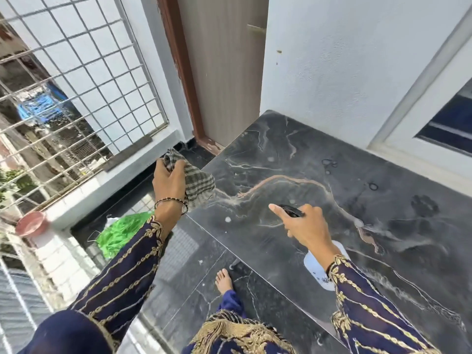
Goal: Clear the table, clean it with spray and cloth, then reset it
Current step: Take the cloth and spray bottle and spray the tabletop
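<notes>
The dark marble table (332, 154) stands against a white wall, its veined top marked with pale spots, a few ring-shaped marks near the far edge and dull smudges toward the right. Over its near part the right hand (306, 223) holds a spray bottle (316, 267): the fingers curl round the neck and the black head, while the index finger stretches straight forward past the nozzle. The bottle's white body hangs below the wrist, above the table top; a few small dark marks on it are too blurred to read. At the table's left edge the left hand (168, 180) grips a checked grey-green cloth (198, 183), fingers closed on a bunched end, with the rest hanging down beside the wrist, which wears thin bangles. Both arms are in dark blue sleeves with gold embroidery. Below the table edge a bare foot (224, 277) stands on the dark glossy floor. Further left a green bag (120, 235) lies on the floor near a low white ledge, and a pink bowl (32, 223) sits on that ledge under a metal grille (76, 72). A brown-framed door (224, 72) stands behind the table's far corner, and a white-framed window (449, 129) is set in the wall to the right.
</notes>
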Motion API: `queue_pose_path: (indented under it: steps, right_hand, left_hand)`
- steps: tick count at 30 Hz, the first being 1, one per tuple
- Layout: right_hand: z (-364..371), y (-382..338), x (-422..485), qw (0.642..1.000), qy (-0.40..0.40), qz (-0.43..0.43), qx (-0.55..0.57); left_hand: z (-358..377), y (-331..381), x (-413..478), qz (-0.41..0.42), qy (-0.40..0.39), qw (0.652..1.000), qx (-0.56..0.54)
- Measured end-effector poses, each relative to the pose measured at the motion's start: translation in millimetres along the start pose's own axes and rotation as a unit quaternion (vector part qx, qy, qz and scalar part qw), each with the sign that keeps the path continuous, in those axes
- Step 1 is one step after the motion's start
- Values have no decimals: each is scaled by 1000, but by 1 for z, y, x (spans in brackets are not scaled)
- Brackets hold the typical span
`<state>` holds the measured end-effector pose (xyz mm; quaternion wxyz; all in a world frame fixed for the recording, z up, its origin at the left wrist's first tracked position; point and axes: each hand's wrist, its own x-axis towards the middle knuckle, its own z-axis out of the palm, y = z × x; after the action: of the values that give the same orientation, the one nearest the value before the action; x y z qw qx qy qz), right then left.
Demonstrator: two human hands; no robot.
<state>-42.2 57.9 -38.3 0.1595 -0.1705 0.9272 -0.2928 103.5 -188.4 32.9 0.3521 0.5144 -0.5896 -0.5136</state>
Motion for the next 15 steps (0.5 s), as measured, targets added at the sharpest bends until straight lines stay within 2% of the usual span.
queue_pose_path:
  steps: [5,11,15]
  right_hand:
    - [-25,40,-8,999,-4,30,45]
    - [-45,66,-9,993,109,43,18]
    - [-53,68,10,989,110,88,46]
  left_hand:
    - [30,-2,-24,2,-47,999,-4]
    - [68,-6,-50,17,-104,994,1]
    - [92,-10,-54,3,-138,990,6]
